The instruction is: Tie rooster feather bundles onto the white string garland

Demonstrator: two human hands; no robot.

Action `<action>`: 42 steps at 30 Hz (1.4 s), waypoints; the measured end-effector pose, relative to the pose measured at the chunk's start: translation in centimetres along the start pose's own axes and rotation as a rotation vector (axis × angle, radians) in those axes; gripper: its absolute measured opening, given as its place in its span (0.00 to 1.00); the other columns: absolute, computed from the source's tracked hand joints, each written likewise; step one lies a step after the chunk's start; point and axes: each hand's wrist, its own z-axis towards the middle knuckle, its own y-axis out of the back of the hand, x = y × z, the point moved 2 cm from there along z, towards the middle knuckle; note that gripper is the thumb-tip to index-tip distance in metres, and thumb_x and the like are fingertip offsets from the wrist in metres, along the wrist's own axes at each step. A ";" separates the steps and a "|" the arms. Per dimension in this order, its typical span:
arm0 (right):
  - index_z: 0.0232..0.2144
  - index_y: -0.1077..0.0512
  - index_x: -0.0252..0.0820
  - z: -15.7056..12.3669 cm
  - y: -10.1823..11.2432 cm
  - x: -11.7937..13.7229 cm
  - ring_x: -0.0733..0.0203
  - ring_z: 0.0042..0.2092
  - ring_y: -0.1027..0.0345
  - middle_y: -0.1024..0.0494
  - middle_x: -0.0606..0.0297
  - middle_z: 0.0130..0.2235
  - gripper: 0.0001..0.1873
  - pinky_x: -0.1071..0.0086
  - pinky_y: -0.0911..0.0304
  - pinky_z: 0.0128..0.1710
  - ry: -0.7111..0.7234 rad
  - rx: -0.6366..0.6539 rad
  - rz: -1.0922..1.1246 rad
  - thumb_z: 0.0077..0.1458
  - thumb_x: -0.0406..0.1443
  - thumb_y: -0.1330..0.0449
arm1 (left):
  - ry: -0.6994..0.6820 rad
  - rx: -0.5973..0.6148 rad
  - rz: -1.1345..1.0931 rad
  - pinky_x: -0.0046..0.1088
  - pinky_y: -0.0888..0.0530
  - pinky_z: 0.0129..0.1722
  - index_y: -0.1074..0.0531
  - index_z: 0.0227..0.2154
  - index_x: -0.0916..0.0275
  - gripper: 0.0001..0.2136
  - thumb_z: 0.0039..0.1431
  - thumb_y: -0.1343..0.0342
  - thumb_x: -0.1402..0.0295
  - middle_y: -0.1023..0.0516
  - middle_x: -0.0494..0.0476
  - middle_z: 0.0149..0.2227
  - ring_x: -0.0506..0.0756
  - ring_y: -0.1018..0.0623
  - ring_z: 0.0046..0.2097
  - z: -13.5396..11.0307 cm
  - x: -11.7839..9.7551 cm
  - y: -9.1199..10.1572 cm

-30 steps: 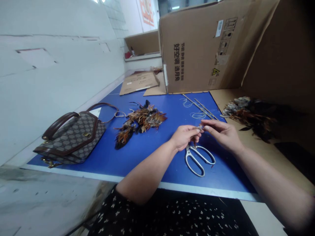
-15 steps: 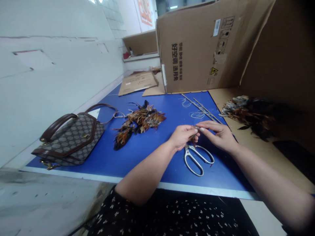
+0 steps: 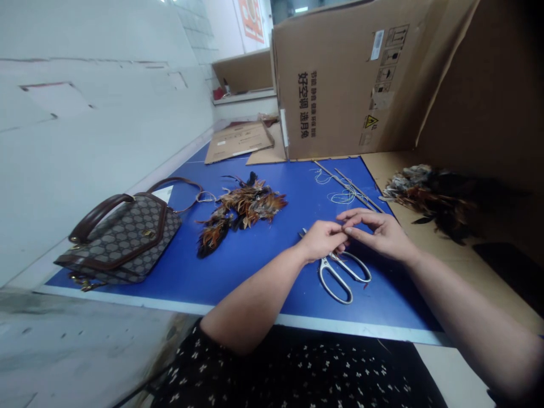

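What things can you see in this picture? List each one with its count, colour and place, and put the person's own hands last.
table: one, blue top, across the middle.
handbag: one, brown patterned with dark brown handle, on the table at left.
feather bundle: one, orange, brown and black, on the table centre.
feather pile: one, dark brown and grey, on cardboard at right.
scissors: one pair, silver, on the table under the hands.
sticks with string: about two, tan with pale string, behind the hands.
cardboard box: one, brown, large, at the back.
flat cardboard: one sheet, brown, far end.
left hand: pinched on something small, fingertips meeting the right.
right hand: pinched likewise.
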 end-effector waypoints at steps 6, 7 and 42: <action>0.35 0.18 0.47 0.2 0.3 -0.2 0.47 0.55 0.24 0.17 0.56 0.52 0.13 0.49 0.33 0.62 -0.075 -0.130 0.160 0.57 0.49 0.29 | -0.011 -0.089 -0.245 0.24 0.30 0.26 0.22 0.35 0.69 0.12 0.60 0.36 0.62 0.23 0.56 0.26 0.48 0.27 0.24 0.5 0.1 0.3; 0.34 0.18 0.47 0.3 0.2 -0.2 0.47 0.56 0.24 0.18 0.56 0.53 0.13 0.49 0.34 0.62 -0.083 -0.143 0.182 0.57 0.49 0.29 | -0.012 -0.116 -0.301 0.24 0.30 0.26 0.22 0.37 0.69 0.12 0.60 0.36 0.62 0.23 0.57 0.26 0.48 0.26 0.24 0.6 0.0 0.3; 0.41 0.18 0.46 0.2 -1.0 -0.9 0.49 0.49 0.21 0.16 0.56 0.47 0.12 0.52 0.29 0.56 -0.009 -0.181 -0.037 0.63 0.46 0.35 | -0.070 -0.111 -0.160 0.23 0.37 0.24 0.24 0.30 0.68 0.12 0.60 0.36 0.62 0.31 0.49 0.22 0.45 0.34 0.22 0.1 -0.6 0.3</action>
